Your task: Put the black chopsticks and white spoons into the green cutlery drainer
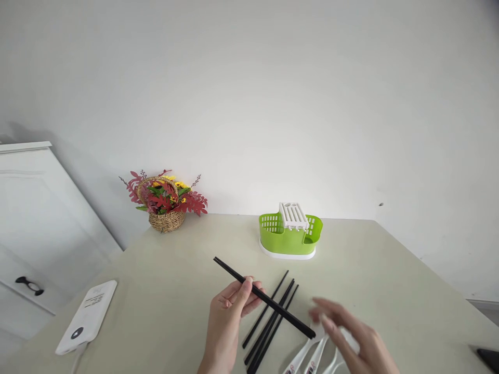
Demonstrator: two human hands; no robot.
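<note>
Black chopsticks (278,308) lie side by side in my left hand (231,306), pinched between thumb and fingers and slanting down to the right above the table. Beneath them several more black chopsticks (268,332) rest loosely on the tabletop. My right hand (353,332) hovers just right of the held sticks' thick ends, fingers parted and slightly blurred, with nothing seen in it. Under that hand are several white spoons (298,358), partly covered by it. Farther back stands a green utensil basket (288,243) with a white slotted rack (293,215) across its top.
A wicker basket of artificial flowers (167,221) sits at the table's back left. On the left edge lies a white power bank (86,317) with a cable. A dark object (488,358) is at the far right. A white cabinet (50,223) stands left of the table (175,291).
</note>
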